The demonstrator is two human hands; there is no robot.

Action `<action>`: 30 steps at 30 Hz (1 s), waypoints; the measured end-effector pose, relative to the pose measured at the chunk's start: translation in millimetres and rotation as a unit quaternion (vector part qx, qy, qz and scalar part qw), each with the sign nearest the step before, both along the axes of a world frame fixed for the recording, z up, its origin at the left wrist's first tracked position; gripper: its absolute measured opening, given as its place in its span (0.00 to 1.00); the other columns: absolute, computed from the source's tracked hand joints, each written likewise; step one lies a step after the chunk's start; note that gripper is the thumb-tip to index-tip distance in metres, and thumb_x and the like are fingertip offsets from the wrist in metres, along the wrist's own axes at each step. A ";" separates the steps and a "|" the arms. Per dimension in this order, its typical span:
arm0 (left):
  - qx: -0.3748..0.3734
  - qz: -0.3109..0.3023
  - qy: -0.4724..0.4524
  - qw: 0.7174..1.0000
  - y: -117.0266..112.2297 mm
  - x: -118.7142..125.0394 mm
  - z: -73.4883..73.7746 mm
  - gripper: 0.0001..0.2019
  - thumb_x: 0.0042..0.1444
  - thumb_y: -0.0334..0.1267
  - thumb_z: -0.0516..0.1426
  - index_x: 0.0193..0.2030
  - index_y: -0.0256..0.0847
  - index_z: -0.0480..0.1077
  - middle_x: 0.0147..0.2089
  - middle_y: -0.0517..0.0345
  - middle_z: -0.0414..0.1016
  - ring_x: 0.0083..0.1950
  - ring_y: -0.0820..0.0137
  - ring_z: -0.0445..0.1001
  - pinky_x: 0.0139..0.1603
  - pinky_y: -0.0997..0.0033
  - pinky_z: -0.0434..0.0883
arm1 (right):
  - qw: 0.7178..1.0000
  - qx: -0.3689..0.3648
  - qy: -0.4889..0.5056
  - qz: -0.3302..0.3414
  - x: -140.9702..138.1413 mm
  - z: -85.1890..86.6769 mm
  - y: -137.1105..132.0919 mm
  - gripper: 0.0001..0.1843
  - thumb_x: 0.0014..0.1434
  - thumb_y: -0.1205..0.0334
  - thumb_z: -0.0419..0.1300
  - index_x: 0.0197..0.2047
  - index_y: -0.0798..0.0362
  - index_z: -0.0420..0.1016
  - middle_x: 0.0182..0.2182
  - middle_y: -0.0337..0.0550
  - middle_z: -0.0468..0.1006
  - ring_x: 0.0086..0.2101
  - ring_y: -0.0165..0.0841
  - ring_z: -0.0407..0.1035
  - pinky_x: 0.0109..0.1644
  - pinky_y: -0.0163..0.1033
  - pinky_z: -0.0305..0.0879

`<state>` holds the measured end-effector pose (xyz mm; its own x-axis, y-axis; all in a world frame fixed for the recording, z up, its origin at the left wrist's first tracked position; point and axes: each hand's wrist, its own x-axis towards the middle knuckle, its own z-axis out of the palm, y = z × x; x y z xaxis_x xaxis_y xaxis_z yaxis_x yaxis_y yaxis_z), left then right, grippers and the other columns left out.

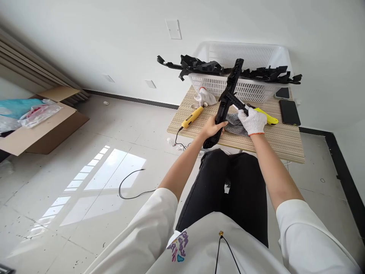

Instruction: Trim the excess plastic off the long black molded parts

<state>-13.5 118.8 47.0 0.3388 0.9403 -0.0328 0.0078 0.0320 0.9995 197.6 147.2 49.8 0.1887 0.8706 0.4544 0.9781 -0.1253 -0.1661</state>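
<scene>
My left hand, bare, is closed around the lower part of a long black plastic part, which is held up at a slant above the table. My right hand wears a white knit glove with an orange cuff. It grips what looks like a black caliper, whose jaw end lies against the middle of the plastic part. Whether the jaws clasp the part I cannot tell. Under my hands a grey cloth lies on the table. Beside my right hand is a bright yellow-green tool, partly hidden by the glove.
A white plastic basket at the back of the wood-patterned table carries several black plastic parts across its rim. A yellow corded tool, a white glove and a phone lie there. A cardboard box stands left.
</scene>
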 end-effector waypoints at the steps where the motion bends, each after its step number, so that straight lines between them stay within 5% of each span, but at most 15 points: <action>1: 0.000 0.001 0.001 1.000 0.3 -0.2 -0.6 0.19 0.55 0.47 0.69 0.37 0.40 0.64 0.24 0.62 0.74 0.22 0.71 0.75 0.24 0.71 0.74 | 1.000 -0.001 0.004 0.002 -0.3 0.3 -0.1 0.31 0.64 0.41 0.49 0.38 0.59 0.83 0.23 0.51 0.74 0.27 0.39 0.67 0.36 0.44 0.57; 13: 0.008 0.010 -0.005 1.000 0.9 -0.1 -2.2 0.18 0.55 0.46 0.69 0.37 0.41 0.64 0.25 0.63 0.72 0.24 0.72 0.75 0.25 0.72 0.74 | 0.999 0.046 0.020 0.015 -1.1 -3.1 3.2 0.30 0.63 0.42 0.52 0.36 0.60 0.84 0.17 0.45 0.67 0.24 0.36 0.64 0.34 0.41 0.55; 30: -0.031 0.005 -0.017 0.999 -3.5 -0.9 10.1 0.22 0.51 0.49 0.72 0.37 0.39 0.65 0.23 0.64 0.74 0.22 0.72 0.74 0.25 0.71 0.74 | 0.997 0.055 0.005 0.045 2.8 -3.4 -2.7 0.31 0.64 0.41 0.51 0.44 0.59 0.85 0.19 0.45 0.70 0.26 0.35 0.65 0.35 0.40 0.55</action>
